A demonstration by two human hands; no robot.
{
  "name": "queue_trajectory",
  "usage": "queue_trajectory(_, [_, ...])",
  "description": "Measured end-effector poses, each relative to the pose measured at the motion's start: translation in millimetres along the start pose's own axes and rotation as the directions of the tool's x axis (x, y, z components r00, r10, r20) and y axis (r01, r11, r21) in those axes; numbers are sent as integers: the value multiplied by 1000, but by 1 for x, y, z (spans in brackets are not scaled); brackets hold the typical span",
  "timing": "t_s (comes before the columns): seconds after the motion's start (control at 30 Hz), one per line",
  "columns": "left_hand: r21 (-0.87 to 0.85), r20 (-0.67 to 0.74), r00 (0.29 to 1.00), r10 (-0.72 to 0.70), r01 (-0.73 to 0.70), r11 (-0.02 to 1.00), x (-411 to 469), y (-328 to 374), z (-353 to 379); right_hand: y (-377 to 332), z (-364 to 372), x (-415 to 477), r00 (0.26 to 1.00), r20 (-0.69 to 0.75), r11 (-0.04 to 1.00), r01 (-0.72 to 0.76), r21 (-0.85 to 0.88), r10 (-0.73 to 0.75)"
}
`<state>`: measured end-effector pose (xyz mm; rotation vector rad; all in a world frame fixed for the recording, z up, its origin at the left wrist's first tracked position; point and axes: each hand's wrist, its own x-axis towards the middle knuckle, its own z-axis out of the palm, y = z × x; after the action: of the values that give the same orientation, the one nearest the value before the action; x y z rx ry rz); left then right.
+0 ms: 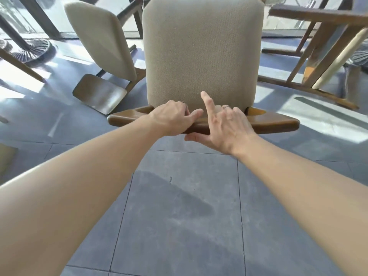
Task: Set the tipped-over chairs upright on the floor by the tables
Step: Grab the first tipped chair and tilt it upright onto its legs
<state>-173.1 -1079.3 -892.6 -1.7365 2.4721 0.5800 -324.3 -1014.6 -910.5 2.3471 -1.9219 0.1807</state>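
Note:
A chair with a beige fabric seat (201,48) and a curved brown wooden backrest (274,122) is right in front of me, its backrest raised off the grey floor. My left hand (171,118) is clamped over the top of the backrest. My right hand (223,124) holds the same backrest beside it, thumb underneath and index finger sticking up against the fabric. A second beige chair (103,38) lies tipped over on the floor to the left, its wooden backrest (99,94) touching the tiles. A third chair's wooden frame (318,48) lies tipped at the right.
Grey floor tiles (179,206) fill the foreground. Dark table legs (39,16) and a round ribbed table base (31,48) stand at the far left. Another wooden leg (22,64) slants in from the left edge. Glass walls run along the back.

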Motion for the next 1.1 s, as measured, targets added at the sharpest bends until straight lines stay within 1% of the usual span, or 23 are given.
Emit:
queue_trajectory(0.03, [-11,-46,999,3,-4,1000,1,-1,1,1,0,1,1000,-3,1000,9,2,-9])
queue_trajectory(0.1, [-19,-186,982,29,-33,999,2,-3,4,4,-1,5,999,-26,1000,19,9,-18])
queue_trajectory(0.17, [11,-361,928,95,-98,995,2,-2,4,6,-2,10,999,-52,1000,14,5,-14])
queue_trajectory(0.23, [40,-490,856,164,-165,985,2,0,2,10,-4,17,998,-67,1000,7,21,-6])
queue_trajectory(0.3, [38,-563,805,188,-202,979,5,1,-3,14,-8,24,998,-61,999,-1,40,3])
queue_trajectory(0.37, [27,-604,773,195,-224,974,8,1,-7,17,-10,31,999,-52,999,0,52,3])
queue_trajectory(0.5, [22,-626,752,208,-250,968,18,4,-18,23,-18,44,1000,-8,998,-9,67,9])
queue_trajectory(0.6, [24,-606,765,216,-254,967,25,5,-27,24,-23,53,999,35,999,-26,19,25])
queue_trajectory(0.7, [32,-583,780,228,-258,966,32,6,-35,27,-26,60,999,15,999,-50,4,50])
queue_trajectory(0.87, [29,-563,790,243,-275,961,48,7,-50,36,-36,77,999,-34,1000,-24,14,24])
queue_trajectory(0.93, [18,-551,800,236,-272,962,55,7,-56,38,-37,84,999,-37,999,-40,6,40])
queue_trajectory(1.0, [2,-549,807,219,-260,966,62,8,-62,41,-40,93,997,-10,997,-78,14,79])
queue_trajectory(1.1, [-3,-537,819,204,-243,970,71,8,-68,45,-47,101,996,34,997,-80,21,79])
